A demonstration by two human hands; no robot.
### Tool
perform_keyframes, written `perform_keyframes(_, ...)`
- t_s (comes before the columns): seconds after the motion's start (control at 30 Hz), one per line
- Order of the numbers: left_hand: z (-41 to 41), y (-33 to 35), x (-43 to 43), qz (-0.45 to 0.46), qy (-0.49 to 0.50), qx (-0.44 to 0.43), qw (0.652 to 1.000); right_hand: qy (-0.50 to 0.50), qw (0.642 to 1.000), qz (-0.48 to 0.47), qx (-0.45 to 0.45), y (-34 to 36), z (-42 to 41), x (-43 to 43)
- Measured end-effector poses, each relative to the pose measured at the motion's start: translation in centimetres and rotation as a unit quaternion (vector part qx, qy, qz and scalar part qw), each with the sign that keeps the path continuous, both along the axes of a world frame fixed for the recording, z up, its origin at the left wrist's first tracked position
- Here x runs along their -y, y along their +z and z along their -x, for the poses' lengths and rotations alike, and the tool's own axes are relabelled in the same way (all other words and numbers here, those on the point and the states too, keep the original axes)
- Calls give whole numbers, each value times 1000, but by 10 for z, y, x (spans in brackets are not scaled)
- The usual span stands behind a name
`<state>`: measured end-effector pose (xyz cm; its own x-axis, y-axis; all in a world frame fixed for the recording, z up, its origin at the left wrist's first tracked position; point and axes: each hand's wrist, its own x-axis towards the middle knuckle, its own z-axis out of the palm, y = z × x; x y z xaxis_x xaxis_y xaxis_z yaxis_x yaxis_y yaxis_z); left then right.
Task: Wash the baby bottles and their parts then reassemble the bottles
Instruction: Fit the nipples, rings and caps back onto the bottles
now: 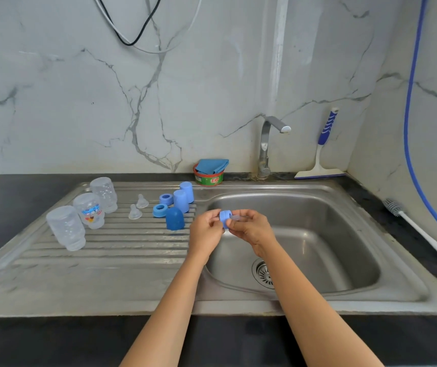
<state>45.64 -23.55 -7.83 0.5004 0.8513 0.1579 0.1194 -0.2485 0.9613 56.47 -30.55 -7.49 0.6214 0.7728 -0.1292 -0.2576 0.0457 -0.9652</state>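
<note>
Fingers (210, 217) of the left hand (205, 234) pinch a blue ring (224, 217). The right hand (253, 229) pinches a clear nipple (239, 217) set against the ring, both held over the sink (318, 205). Behind the fingers, a tub (208, 178) holds a blue cloth (212, 166). Left of them, three clear bottles (89, 210) stand upside down.

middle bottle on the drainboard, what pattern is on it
The middle bottle is clear with a blue-and-red cartoon print, best seen in the head view.
</note>
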Motion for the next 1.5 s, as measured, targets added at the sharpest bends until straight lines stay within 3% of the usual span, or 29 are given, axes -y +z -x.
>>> perform_keyframes(0.2, 7, -7, 1, 58, -23, 59, 996, 1, 1000, -28, -1, -11, 3, 3)
perform_keyframes(0.47, 15, 3, -4, 94, -62, 73, 991, 59, 997, -57, 5, -2, -5, 7)
perform_keyframes(0.67, 19, 9, -5, 54, -67, 54, 995, 44, 993, -38, 99, 8, 5, 3)
perform_keyframes(0.87, 33, 13, -15, 153, -93, 108, 978, -11, 973, 17, 229, 21, 16, -7)
perform_keyframes(1.1, 49, 27, -27, 190, -102, 163, 963, -31, 942, 5, 334, 44, 38, -19)
perform_keyframes(1.27, 75, 34, -34, 205, -123, 185, 953, -29, 950, -15, 309, 51, 62, -28)
perform_keyframes(1.5, 100, 44, -46, 217, -80, 214, 949, -27, 960, -33, 275, 59, 91, -47)
